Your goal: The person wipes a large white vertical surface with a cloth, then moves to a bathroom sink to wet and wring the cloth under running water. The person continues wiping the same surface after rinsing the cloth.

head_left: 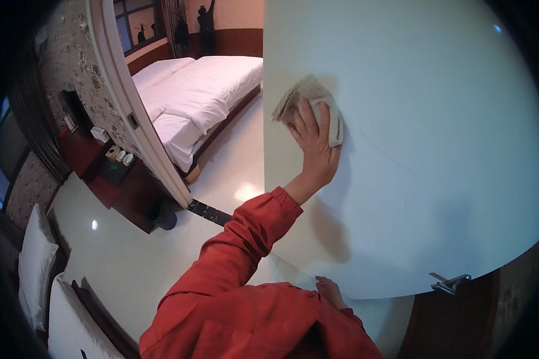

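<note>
My left hand [316,148] presses a folded beige cloth [312,92] flat against a large white door panel [408,134], near the panel's left edge. The fingers are spread over the cloth, and the thumb is hidden. The left arm, in a red sleeve, is stretched up and forward. Low in front of my body, close to the panel's lower edge, is my right hand [330,291]. Its fingers are loosely bent and slightly apart, with nothing seen in them. Whether it touches the panel cannot be told. Faint lines and shadows show on the panel.
A white door frame [130,119] stands left of the panel; beyond it is a bed with white bedding [202,89]. At left are a dark red desk [134,193] with small items, a bin [166,220] and white pillows [38,264]. A metal handle [451,284] is at lower right.
</note>
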{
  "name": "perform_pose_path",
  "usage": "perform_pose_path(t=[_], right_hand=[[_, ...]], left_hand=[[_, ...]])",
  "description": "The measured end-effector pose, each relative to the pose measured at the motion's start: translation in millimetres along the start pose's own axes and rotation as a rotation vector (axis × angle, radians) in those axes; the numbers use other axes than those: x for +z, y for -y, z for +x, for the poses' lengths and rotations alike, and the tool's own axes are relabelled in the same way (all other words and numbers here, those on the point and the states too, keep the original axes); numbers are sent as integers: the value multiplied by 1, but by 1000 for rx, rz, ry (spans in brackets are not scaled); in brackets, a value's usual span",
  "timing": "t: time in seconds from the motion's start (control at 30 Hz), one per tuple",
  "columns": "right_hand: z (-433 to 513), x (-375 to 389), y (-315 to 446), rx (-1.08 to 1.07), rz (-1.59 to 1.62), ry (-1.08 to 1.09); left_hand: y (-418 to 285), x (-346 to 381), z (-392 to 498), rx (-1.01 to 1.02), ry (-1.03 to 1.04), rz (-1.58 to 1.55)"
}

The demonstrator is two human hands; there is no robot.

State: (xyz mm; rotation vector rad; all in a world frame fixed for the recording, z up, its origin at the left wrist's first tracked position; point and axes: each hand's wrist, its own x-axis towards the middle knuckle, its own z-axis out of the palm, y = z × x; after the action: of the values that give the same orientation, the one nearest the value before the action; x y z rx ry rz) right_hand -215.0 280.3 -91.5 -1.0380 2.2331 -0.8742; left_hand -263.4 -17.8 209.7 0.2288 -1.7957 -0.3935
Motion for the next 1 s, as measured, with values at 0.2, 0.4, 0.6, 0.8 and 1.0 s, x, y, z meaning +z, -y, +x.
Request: perform_pose_path(t=[0.2,0.4,0.6,0.8,1.0], right_hand=[[2,-4,13,-10,24,-8],[2,-3,10,0,45,-49],[-6,-2,11,52,29,-26],[-4,-10,23,-20,51,-72],[3,-58,82,-82,404,-454]], left_hand=[[-6,-5,-30,183,303,170],[22,3,-48,-261,-84,96],[44,14,-81,-481,-165,-141],[40,32,-166,-867,-194,-552],[2,2,-183,-1135,123,-965]])
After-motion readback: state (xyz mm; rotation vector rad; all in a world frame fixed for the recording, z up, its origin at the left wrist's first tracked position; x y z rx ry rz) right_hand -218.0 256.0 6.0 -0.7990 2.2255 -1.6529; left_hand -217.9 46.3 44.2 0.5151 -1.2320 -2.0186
